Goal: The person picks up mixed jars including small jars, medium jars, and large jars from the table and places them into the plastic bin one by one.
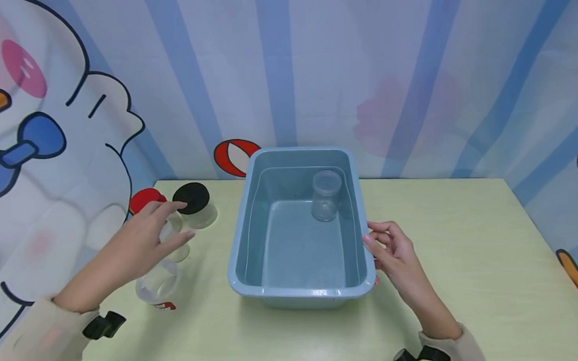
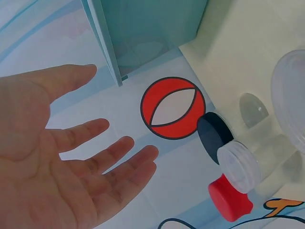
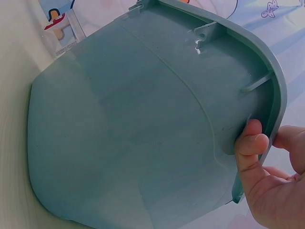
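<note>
My right hand [image 1: 394, 254] grips the right rim of a light blue plastic tub [image 1: 303, 293], thumb over the edge and fingers curled beneath it, as the right wrist view shows. Inside the tub, toward the back, a clear lidded jar [image 1: 326, 197] stands upright. At the left my left hand [image 1: 141, 238] hovers over several jars, its fingers spread and palm bare in the left wrist view. Near its fingertips is a jar with a black lid [image 1: 191, 197]. Behind the hand shows a red lid [image 1: 146, 198]; a jar with a clear lid [image 2: 240, 167] is partly hidden beneath it.
In front of the left hand stands a wide clear plastic container [image 1: 158, 283] with a red mark low on its side. The pale table [image 1: 466, 248] ends at a printed cloth backdrop [image 1: 323, 66] behind the tub. Dark wrist cameras sit on both sleeves.
</note>
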Demonstrator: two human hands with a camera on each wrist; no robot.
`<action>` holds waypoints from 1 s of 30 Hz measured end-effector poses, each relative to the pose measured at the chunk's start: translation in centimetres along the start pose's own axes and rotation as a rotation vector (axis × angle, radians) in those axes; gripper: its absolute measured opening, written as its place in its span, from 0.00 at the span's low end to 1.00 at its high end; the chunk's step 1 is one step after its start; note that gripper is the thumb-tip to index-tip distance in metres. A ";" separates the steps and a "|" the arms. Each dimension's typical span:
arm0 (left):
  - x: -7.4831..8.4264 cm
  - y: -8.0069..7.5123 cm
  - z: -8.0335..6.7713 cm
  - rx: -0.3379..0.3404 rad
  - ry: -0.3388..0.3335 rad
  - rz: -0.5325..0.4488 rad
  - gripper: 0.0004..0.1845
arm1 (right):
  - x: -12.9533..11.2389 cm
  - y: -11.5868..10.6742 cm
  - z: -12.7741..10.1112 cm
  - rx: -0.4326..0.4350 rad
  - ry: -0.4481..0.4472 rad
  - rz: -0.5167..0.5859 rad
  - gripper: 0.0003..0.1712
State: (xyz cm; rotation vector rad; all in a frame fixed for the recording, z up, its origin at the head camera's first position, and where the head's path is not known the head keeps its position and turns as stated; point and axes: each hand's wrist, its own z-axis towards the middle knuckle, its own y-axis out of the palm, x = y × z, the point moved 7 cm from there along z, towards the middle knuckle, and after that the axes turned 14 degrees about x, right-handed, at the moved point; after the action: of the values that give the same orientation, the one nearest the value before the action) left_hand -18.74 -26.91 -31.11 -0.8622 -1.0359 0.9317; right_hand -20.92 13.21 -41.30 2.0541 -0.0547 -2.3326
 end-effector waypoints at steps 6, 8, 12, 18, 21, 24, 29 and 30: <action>-1.0 0.0 -1.2 -0.006 -0.020 0.001 0.33 | 0.1 0.1 0.0 -0.011 0.006 0.006 0.22; -1.4 0.1 -1.6 -0.010 -0.029 -0.002 0.33 | 0.1 0.1 0.0 -0.010 0.003 0.000 0.22; -2.2 0.5 -2.4 -0.028 -0.060 -0.008 0.34 | 0.0 0.0 0.0 -0.013 -0.004 -0.004 0.22; -3.3 1.2 -3.3 -0.034 -0.082 0.005 0.35 | 0.1 -0.2 0.0 -0.007 0.006 -0.013 0.22; -3.7 1.5 -3.6 -0.036 -0.090 0.009 0.36 | 0.1 -0.2 0.0 -0.004 0.009 -0.017 0.22; -4.1 1.9 -4.0 -0.052 -0.101 0.002 0.37 | 0.1 -0.2 0.0 -0.002 0.005 -0.018 0.22; -4.8 2.6 -4.6 -0.080 -0.127 -0.003 0.38 | 0.0 -0.1 0.0 -0.007 0.000 -0.003 0.22; -5.0 2.7 -4.8 -0.085 -0.132 -0.004 0.38 | 0.0 -0.1 0.0 -0.010 -0.001 0.004 0.22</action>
State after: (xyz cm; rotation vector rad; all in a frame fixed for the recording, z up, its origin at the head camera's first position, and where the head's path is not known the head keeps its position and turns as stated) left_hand -15.92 -31.22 -36.40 -0.8776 -1.1980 0.9568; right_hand -20.89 13.29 -41.29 2.0470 -0.0467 -2.3266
